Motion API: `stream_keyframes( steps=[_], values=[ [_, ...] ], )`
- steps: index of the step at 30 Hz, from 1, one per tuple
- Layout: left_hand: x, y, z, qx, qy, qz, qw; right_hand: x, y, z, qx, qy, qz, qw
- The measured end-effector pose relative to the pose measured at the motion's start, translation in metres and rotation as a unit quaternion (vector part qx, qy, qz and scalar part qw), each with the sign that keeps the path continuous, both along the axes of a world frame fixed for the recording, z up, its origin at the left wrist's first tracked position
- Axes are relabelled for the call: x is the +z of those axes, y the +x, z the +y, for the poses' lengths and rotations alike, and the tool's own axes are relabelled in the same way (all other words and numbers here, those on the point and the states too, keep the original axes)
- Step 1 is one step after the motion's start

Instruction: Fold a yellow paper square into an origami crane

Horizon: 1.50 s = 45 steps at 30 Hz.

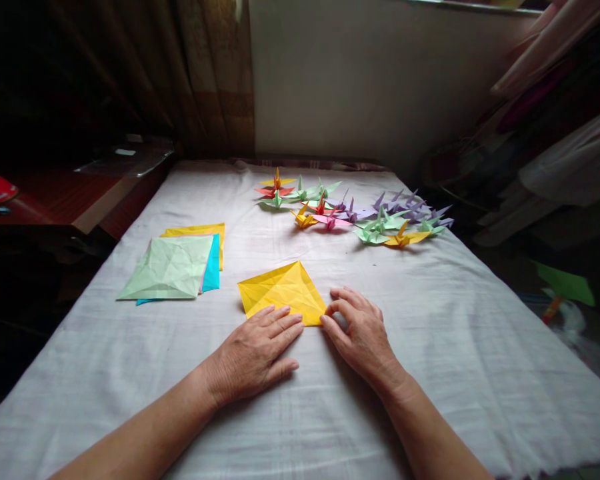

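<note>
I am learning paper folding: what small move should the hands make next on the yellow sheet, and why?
Probably the right hand lifts the pinched corner of the yellow sheet, since the left hand lies flat on its near edge, holding it down.

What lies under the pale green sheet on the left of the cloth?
Under the green sheet, a blue sheet shows at its right edge and lower corner, a thin pink edge between them, a yellow sheet farther back. Any others are covered.

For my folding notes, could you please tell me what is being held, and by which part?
The right hand pinches the yellow paper at its near right corner; the left hand presses its near edge flat.
</note>
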<state>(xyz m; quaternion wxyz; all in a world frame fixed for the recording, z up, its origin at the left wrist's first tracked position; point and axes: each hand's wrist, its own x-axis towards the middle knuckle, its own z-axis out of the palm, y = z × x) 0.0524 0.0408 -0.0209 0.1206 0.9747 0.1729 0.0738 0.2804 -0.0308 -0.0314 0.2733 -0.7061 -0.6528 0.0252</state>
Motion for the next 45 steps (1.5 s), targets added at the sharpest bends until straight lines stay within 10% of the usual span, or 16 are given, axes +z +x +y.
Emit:
stream_keyframes(
  steps=[25,45],
  values=[
    [-0.002,0.0,0.004,0.001,-0.042,0.0,0.999,-0.008,0.003,0.001,-0.053,-0.041,0.02,0.998],
    [0.007,-0.068,0.017,0.048,0.1,0.022,0.994,-0.008,0.0,0.001,-0.052,-0.014,0.01,0.998]
  ],
)
